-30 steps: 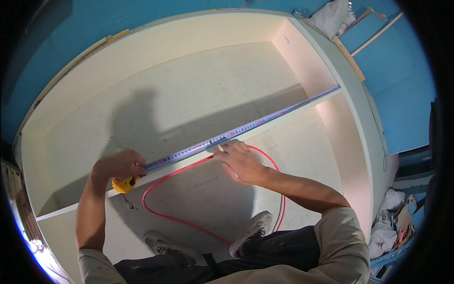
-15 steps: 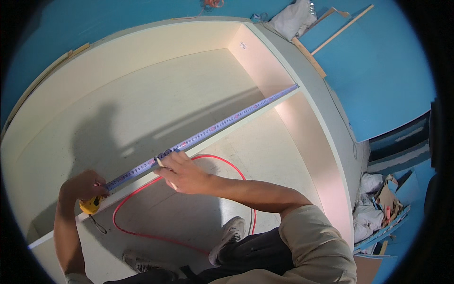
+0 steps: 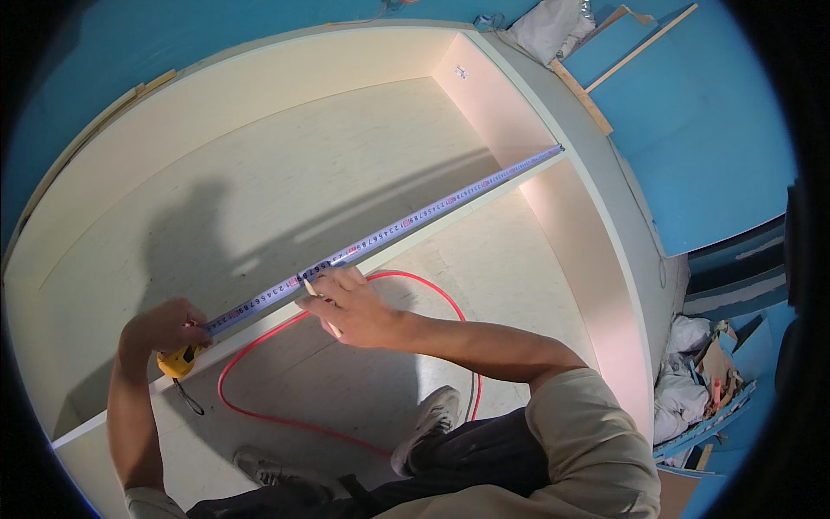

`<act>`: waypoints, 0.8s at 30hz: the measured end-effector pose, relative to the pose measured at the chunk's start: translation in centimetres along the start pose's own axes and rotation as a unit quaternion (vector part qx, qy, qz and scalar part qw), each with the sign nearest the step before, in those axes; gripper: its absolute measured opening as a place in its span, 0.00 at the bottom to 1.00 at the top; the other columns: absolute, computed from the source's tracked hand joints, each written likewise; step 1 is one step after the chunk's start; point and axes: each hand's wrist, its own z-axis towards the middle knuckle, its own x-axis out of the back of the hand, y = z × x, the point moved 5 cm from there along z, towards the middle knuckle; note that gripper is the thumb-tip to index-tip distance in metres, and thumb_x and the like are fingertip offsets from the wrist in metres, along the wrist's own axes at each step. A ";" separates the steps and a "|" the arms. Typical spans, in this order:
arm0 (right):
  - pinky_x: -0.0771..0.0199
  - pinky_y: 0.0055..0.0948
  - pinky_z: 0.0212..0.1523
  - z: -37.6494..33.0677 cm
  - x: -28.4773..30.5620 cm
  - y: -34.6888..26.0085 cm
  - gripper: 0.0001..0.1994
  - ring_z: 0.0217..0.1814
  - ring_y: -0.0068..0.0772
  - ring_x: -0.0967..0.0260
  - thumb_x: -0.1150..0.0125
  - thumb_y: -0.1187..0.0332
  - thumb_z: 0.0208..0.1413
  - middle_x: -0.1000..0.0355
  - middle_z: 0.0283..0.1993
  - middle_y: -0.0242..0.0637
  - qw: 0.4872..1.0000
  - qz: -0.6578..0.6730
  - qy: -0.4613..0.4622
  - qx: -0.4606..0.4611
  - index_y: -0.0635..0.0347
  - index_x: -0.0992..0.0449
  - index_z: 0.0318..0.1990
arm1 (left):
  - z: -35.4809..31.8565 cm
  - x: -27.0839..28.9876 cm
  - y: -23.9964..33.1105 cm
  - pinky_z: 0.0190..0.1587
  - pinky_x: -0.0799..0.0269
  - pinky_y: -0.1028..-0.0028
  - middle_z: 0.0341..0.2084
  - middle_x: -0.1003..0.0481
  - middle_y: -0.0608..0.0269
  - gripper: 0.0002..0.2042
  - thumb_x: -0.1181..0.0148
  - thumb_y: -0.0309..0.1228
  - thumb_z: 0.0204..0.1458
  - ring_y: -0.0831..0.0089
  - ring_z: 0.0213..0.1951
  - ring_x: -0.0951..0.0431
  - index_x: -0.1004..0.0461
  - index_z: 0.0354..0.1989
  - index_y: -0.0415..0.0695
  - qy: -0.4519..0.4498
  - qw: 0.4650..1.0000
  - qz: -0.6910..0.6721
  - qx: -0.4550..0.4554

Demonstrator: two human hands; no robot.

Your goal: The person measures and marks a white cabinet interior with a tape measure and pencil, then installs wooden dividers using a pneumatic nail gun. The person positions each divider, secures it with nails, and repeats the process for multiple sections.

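A yellow tape measure (image 3: 176, 362) with a dark wrist loop sits in my left hand (image 3: 160, 327), whose fingers are closed round it near the left part of the cream divider board (image 3: 471, 209). Its pale blade (image 3: 380, 235) runs out along the board's top edge to the frame's far right side, where its end meets the rim. My right hand (image 3: 354, 307) pinches a light wooden pencil (image 3: 322, 304); the tip points at the blade near its middle. The pencil's lower end shows below the fingers.
The divider crosses a large cream box frame (image 3: 259, 65). A red hose (image 3: 298, 422) loops on the panel inside, beside my shoes (image 3: 428, 424). Blue sheets (image 3: 700, 147) and wood strips lie to the right, with sacks and scraps (image 3: 692, 385) at the lower right.
The whole scene has shifted slightly right and up in the picture. My hands keep their places on the tape measure and the pencil, the pencil tip still by the blade.
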 end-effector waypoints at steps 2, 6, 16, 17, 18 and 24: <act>0.37 0.46 0.52 0.1 0.0 -0.2 0.22 0.54 0.45 0.37 0.33 0.73 0.42 0.33 0.49 0.41 1.000 0.002 0.005 0.008 0.57 0.24 0.50 | 0.0 -0.2 -0.3 0.33 0.26 0.68 0.22 0.21 0.58 0.13 0.33 0.37 0.52 0.71 0.25 0.24 0.19 0.33 0.38 -0.002 1.000 -0.007 -0.012; 0.37 0.44 0.50 0.2 0.6 0.5 0.21 0.51 0.47 0.38 0.32 0.71 0.44 0.33 0.47 0.42 0.998 0.035 -0.045 0.002 0.58 0.25 0.50 | 0.1 0.1 0.3 0.32 0.26 0.69 0.22 0.21 0.57 0.13 0.34 0.37 0.52 0.71 0.24 0.24 0.19 0.33 0.37 0.002 1.000 0.008 -0.015; 0.29 0.39 0.43 0.8 2.0 1.0 0.25 0.44 0.43 0.33 0.34 0.74 0.46 0.32 0.44 0.42 0.999 -0.004 -0.049 -0.011 0.61 0.29 0.55 | 0.0 -0.1 0.2 0.31 0.27 0.69 0.23 0.20 0.59 0.11 0.36 0.36 0.54 0.73 0.25 0.24 0.17 0.35 0.39 -0.012 0.999 -0.034 -0.003; 0.29 0.39 0.43 0.8 1.9 1.1 0.25 0.44 0.43 0.33 0.34 0.74 0.45 0.32 0.44 0.42 0.998 -0.009 -0.055 -0.016 0.61 0.29 0.55 | 0.0 -0.2 0.0 0.31 0.27 0.69 0.24 0.20 0.59 0.11 0.36 0.36 0.54 0.73 0.25 0.24 0.17 0.35 0.39 -0.014 0.999 -0.032 0.000; 0.29 0.39 0.43 0.8 1.8 1.1 0.26 0.44 0.43 0.33 0.33 0.74 0.45 0.32 0.44 0.42 0.998 -0.015 -0.062 -0.020 0.61 0.29 0.55 | 0.0 -0.2 0.0 0.32 0.27 0.69 0.24 0.20 0.60 0.11 0.36 0.36 0.54 0.73 0.25 0.24 0.17 0.35 0.39 -0.016 0.999 -0.031 0.002; 0.29 0.38 0.44 0.6 1.7 1.2 0.26 0.45 0.42 0.33 0.32 0.73 0.44 0.32 0.45 0.41 0.996 -0.022 -0.076 -0.030 0.60 0.29 0.55 | -0.1 -0.1 0.2 0.31 0.28 0.71 0.24 0.20 0.61 0.11 0.35 0.36 0.54 0.76 0.26 0.24 0.17 0.35 0.39 -0.017 0.999 -0.036 0.010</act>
